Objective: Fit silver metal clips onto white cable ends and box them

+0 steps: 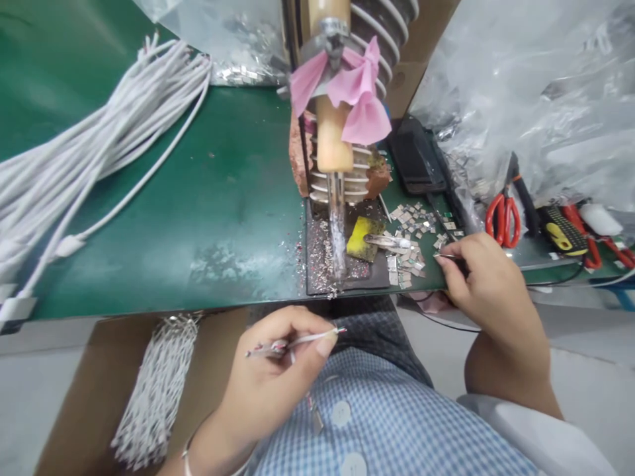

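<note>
Wht cable bundle (156,400) in brn cardbd box (82,403)

Green bench (248,178) with white cables (116,122)

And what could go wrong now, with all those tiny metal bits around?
If the soldering iron is hot, which I can't tell, its tip could burn the left hand, held nearby with a white cable. The small metal connectors, loose near the green table's edge, might get knocked off.
</note>
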### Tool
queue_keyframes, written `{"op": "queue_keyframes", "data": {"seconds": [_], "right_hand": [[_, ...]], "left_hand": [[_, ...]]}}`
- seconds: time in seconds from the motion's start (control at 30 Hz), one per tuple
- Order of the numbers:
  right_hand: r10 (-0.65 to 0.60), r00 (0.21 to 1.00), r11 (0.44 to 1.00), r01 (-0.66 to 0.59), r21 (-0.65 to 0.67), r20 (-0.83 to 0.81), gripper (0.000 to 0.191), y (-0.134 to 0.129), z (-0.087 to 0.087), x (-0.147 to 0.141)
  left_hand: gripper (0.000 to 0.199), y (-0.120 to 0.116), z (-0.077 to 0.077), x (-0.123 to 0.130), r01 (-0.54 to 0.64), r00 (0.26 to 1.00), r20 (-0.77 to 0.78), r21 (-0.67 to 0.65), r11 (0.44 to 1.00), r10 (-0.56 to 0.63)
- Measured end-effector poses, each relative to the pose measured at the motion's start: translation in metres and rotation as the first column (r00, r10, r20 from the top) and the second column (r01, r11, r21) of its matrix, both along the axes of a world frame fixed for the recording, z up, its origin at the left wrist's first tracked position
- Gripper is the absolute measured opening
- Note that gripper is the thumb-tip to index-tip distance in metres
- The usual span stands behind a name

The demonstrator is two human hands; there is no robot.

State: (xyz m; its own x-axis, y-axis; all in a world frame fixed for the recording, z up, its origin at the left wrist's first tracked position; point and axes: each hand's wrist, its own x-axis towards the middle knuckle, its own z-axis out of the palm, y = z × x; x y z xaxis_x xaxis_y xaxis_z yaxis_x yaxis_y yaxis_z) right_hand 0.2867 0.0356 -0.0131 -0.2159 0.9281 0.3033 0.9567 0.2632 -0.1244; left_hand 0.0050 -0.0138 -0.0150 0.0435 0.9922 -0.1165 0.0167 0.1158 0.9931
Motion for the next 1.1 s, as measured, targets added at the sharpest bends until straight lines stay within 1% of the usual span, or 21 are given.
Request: {"op": "queue_keyframes", "data": {"seconds": [0.07,0.13,0.2,0.23,0.27,0.3,0.33,0.37,0.4,0.43,0.47,0.53,0.6,0.8,0.87,1.0,1.03,1.07,1.1], "right_hand": [[0.013,1.0,1.0,-0.013,0.002,-0.018,0.006,-0.002,0.003,0.001],[0.008,0.997,1.0,-0.007,0.014,-0.081,0.005,-0.006,0.01,-0.003],[-0.012,0.971,1.0,0.017,0.019,-0.239,0.004,-0.015,0.018,-0.013],[-0.012,0.939,1.0,0.015,0.006,-0.343,0.004,-0.02,0.022,-0.021],[0.015,0.895,0.999,-0.026,-0.02,-0.447,0.006,-0.024,0.024,-0.031],[0.074,0.845,0.991,-0.122,-0.055,-0.53,0.007,-0.029,0.026,-0.041],[0.155,0.797,0.963,-0.253,-0.09,-0.584,0.009,-0.032,0.025,-0.052],[0.225,0.747,0.919,-0.377,-0.119,-0.626,0.012,-0.034,0.023,-0.062],[0.28,0.691,0.88,-0.462,-0.11,-0.666,0.013,-0.035,0.02,-0.072],[0.309,0.646,0.855,-0.51,-0.094,-0.698,0.014,-0.036,0.016,-0.08],[0.317,0.608,0.847,-0.527,-0.072,-0.728,0.014,-0.036,0.011,-0.087],[0.314,0.556,0.85,-0.526,-0.033,-0.77,0.013,-0.035,0.003,-0.096],[0.306,0.533,0.85,-0.527,-0.026,-0.789,0.013,-0.035,-0.001,-0.099],[0.283,0.53,0.837,-0.543,-0.063,-0.8,0.015,-0.035,0.0,-0.099],[0.268,0.512,0.838,-0.542,-0.065,-0.816,0.015,-0.035,0.0,-0.098],[0.197,0.396,0.849,-0.527,-0.046,-0.897,0.021,-0.034,0.001,-0.093],[0.195,0.381,0.855,-0.518,-0.034,-0.904,0.02,-0.034,0.001,-0.092],[0.208,0.387,0.863,-0.505,-0.018,-0.898,0.018,-0.034,0.002,-0.092],[0.235,0.412,0.872,-0.489,0.004,-0.881,0.017,-0.033,0.002,-0.092]], "left_hand": [[0.011,0.002,-0.002,-0.001,0.03,1.0,-0.011,0.041,0.999,-0.029],[0.011,0.004,-0.004,-0.002,0.061,0.998,-0.014,0.085,0.994,-0.06],[0.011,0.004,-0.006,-0.003,0.086,0.996,-0.008,0.104,0.991,-0.086],[0.01,0.004,-0.006,-0.003,0.097,0.995,-0.005,0.101,0.99,-0.097],[0.01,0.004,-0.006,-0.002,0.106,0.994,-0.001,0.087,0.991,-0.106],[0.01,0.003,-0.005,-0.002,0.11,0.994,0.006,0.071,0.991,-0.111],[0.011,0.002,-0.004,-0.002,0.112,0.993,0.02,0.056,0.992,-0.113],[0.012,0.002,-0.002,-0.002,0.116,0.992,0.039,0.042,0.992,-0.117],[0.013,0.001,-0.001,-0.002,0.124,0.99,0.059,0.03,0.992,-0.125],[0.014,0.001,0.0,-0.002,0.135,0.988,0.079,0.022,0.991,-0.136],[0.015,0.0,0.001,-0.002,0.151,0.984,0.092,0.019,0.988,-0.152],[0.016,0.001,0.001,-0.002,0.183,0.978,0.094,0.02,0.983,-0.185],[0.016,0.002,0.0,-0.002,0.196,0.977,0.079,0.025,0.98,-0.197],[0.016,0.004,0.0,-0.003,0.214,0.976,0.04,0.051,0.976,-0.216],[0.017,0.004,0.001,-0.004,0.211,0.976,0.041,0.045,0.976,-0.213],[0.016,0.007,0.005,-0.005,0.157,0.983,0.105,-0.04,0.987,-0.152],[0.016,0.009,0.006,-0.005,0.145,0.982,0.132,-0.065,0.987,-0.135],[0.017,0.011,0.007,-0.004,0.135,0.98,0.156,-0.086,0.987,-0.12],[0.017,0.014,0.009,-0.003,0.125,0.979,0.175,-0.104,0.987,-0.105]]}}
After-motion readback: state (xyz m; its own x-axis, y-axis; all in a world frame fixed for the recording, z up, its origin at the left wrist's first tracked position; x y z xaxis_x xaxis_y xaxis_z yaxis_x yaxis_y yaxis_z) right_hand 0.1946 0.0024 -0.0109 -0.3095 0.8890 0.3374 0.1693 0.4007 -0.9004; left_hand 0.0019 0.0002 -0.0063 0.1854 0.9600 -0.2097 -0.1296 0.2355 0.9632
